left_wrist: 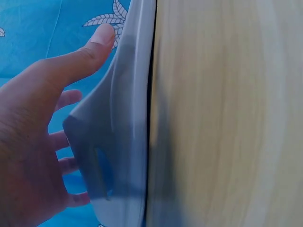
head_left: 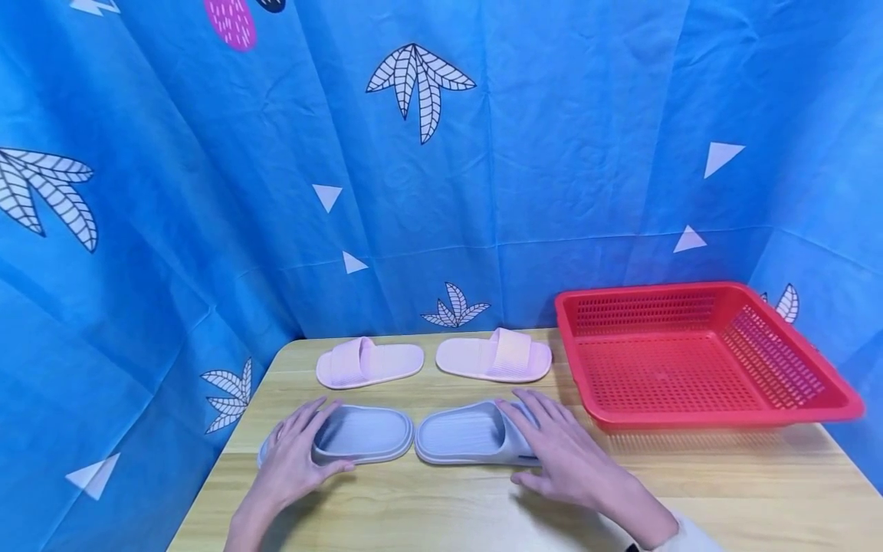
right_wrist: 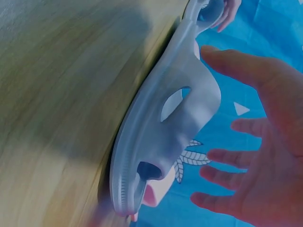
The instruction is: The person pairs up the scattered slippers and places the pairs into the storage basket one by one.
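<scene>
Two grey slippers lie heel to heel on the wooden table, the left slipper (head_left: 369, 433) toe to the left and the right slipper (head_left: 457, 435) toe to the right. Over the strap of the left one is my left hand (head_left: 293, 456), fingers spread and thumb apart; in the left wrist view the fingers reach behind the grey slipper (left_wrist: 116, 146), and contact is hard to tell. My right hand (head_left: 569, 460) hovers by the other strap with loosely extended fingers. The right wrist view shows a gap between that hand (right_wrist: 265, 156) and the cut-out grey slipper (right_wrist: 156, 123).
Behind the grey pair lie two pink slippers, one on the left (head_left: 396, 360) and one on the right (head_left: 461, 357). A red plastic basket (head_left: 731, 418) stands at the right of the table (head_left: 428, 514). Blue patterned cloth (head_left: 552, 153) hangs behind and at both sides.
</scene>
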{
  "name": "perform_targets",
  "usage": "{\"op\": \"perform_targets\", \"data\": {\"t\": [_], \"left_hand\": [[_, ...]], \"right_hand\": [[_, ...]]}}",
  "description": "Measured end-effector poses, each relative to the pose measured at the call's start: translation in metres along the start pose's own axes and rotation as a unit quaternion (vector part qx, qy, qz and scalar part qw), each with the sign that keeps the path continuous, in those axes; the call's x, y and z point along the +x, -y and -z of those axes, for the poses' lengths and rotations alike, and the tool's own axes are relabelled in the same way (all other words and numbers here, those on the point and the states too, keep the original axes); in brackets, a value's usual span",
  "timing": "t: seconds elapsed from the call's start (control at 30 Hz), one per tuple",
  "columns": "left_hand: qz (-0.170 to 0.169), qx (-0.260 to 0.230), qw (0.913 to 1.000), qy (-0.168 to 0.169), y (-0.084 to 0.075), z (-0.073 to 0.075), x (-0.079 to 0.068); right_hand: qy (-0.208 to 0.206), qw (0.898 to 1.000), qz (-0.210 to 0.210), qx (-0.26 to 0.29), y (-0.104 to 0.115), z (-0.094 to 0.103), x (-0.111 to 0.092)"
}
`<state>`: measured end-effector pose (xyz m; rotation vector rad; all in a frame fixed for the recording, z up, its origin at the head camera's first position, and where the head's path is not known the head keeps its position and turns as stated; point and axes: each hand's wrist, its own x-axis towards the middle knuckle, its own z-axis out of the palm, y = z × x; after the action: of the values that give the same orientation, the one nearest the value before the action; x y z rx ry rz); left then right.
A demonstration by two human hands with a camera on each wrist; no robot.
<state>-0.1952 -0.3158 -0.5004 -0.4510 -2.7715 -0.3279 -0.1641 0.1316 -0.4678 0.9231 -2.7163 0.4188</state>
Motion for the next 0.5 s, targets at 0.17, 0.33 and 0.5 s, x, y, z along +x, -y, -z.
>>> {"op": "perform_targets", "data": {"t": [0.17, 0.33, 0.5], "left_hand": [[0.009, 0.001, 1.0000, 0.002, 0.008, -0.002, 0.000], [0.017, -0.004, 0.9998, 0.010, 0.013, -0.003, 0.000], [0.036, -0.016, 0.9988, 0.029, 0.016, -0.005, 0.001]], "right_hand": [[0.013, 1.000, -0.017, 0.010, -0.002, -0.004, 0.003], [0.009, 1.000, -0.023, 0.019, -0.003, -0.008, 0.006], [0.020, 0.999, -0.038, 0.026, -0.006, -0.013, 0.007]]}}
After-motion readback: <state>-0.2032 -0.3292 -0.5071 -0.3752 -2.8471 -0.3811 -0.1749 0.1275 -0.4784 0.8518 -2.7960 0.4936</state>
